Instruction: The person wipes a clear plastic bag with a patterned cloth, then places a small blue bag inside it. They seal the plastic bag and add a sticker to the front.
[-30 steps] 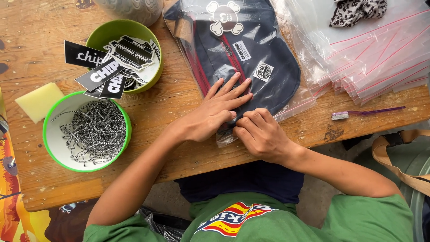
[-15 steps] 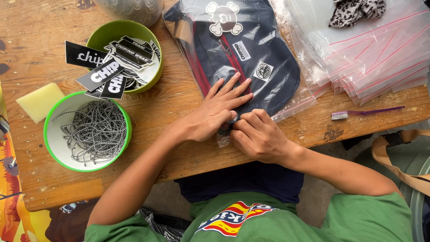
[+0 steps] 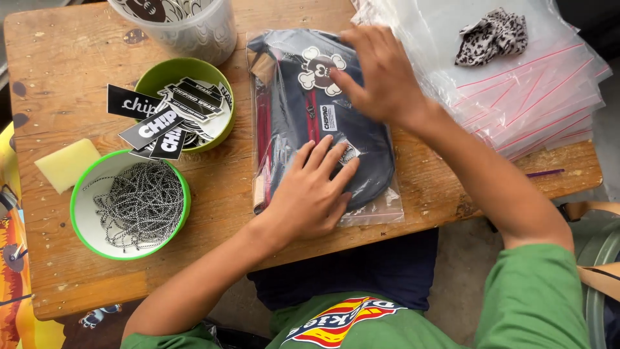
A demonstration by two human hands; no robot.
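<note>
Now, at the far left, a yellow sponge (image 3: 66, 164) and two green bowls (image 3: 79, 194) are seen. The left hand (image 3: 310, 194) is pressed flat on the bagged navy pouch (image 3: 323, 123), turned since before, mid-tabletop (image 3: 58, 71). The right hand (image 3: 381, 74), moved up, is laid open on it. Free room is left near the front edge.

Green bowl of stickers (image 3: 190, 97) at 10 o'clock, cord bowl (image 3: 129, 203) at 8, yellow sponge (image 3: 66, 163) at 9, zip bags (image 3: 516, 90) at 2.
</note>
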